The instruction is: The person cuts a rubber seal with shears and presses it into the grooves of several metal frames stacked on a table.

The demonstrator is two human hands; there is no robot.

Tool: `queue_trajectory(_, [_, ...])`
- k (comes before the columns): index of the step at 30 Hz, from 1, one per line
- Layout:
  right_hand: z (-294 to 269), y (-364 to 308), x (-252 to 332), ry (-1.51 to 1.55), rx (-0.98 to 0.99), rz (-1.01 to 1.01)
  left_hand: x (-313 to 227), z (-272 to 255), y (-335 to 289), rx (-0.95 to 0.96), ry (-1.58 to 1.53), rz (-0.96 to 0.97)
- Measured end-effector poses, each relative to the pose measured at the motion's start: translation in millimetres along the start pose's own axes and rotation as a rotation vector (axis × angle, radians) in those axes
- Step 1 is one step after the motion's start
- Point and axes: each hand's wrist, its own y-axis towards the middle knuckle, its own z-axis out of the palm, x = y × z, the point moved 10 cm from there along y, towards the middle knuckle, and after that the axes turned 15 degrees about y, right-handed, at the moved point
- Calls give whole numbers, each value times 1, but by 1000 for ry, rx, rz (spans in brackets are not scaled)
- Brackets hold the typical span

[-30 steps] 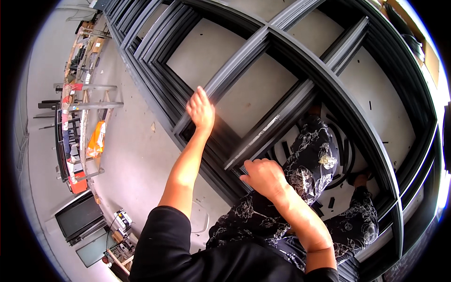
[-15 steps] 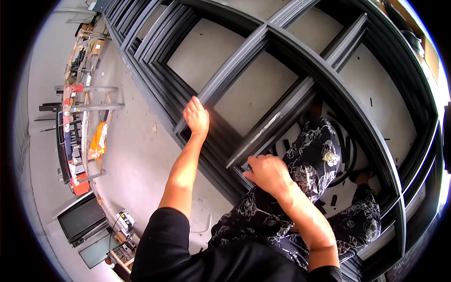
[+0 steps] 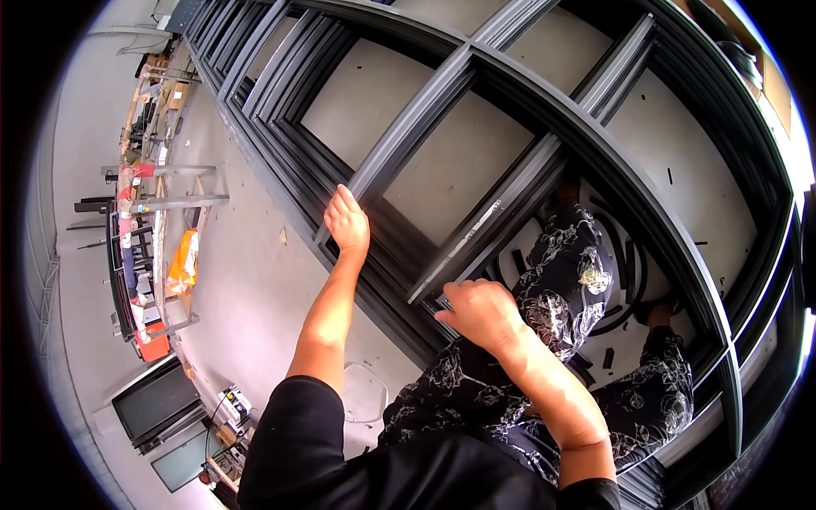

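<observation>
Kneeling inside a large dark grey frame [image 3: 544, 110] lying on the concrete floor [image 3: 255, 289].

Resting left hand [image 3: 347, 225] on the lower end of one crossbar [image 3: 408, 136]; gripping the end of the neighbouring crossbar [image 3: 493, 225] with right hand [image 3: 480, 313], fingers curling around it. Patterned trousers [image 3: 561, 289] showing between bars. Cluttered metal rack [image 3: 144, 246] standing well apart at left.

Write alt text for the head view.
A person's left hand rests on one dark grey crossbar of a large metal frame while the right hand closes on another bar's lower end. Cluttered workbenches stand left.
</observation>
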Motion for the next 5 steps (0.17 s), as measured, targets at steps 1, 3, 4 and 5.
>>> queue_trajectory(1, [1, -2, -1, -14, 9, 5, -3, -5, 0, 34, -22, 15])
queue_trajectory(3, [0, -4, -2, -17, 7, 8, 5, -29, -4, 67, -19, -9])
queue_trajectory(4, [-2, -2, -2, -18, 3, 11, 9, -3, -8, 114, -54, -8])
queue_trajectory(5, [-2, 0, -2, -18, 5, 14, 6, -4, -8, 113, -58, -2])
